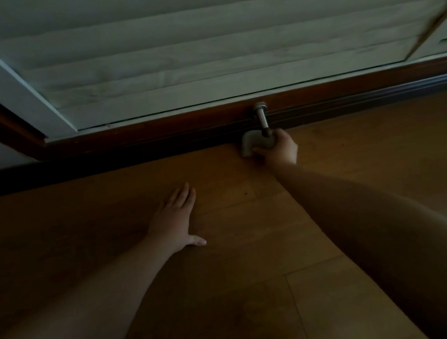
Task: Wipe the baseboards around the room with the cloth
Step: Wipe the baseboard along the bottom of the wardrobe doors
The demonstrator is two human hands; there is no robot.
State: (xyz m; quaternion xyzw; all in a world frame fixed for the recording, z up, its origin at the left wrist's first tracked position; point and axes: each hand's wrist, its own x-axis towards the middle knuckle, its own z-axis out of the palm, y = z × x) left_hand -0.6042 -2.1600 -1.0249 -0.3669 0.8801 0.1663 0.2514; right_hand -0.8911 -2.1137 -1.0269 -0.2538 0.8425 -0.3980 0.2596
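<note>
A dark brown baseboard (159, 140) runs along the foot of the wall, from the left edge to the far right. My right hand (279, 150) is shut on a small pale grey cloth (249, 146) and presses it against the bottom of the baseboard, just under a metal door stopper (261, 116) that sticks out from the board. My left hand (175, 219) lies flat on the wooden floor, fingers spread, well short of the baseboard and holding nothing.
Above the baseboard is a white louvred panel (205, 48) with a white frame (10, 88) on the left. Brown wooden floor (254, 275) fills the lower half. The room is dim. A thin rod (432, 26) crosses the upper right corner.
</note>
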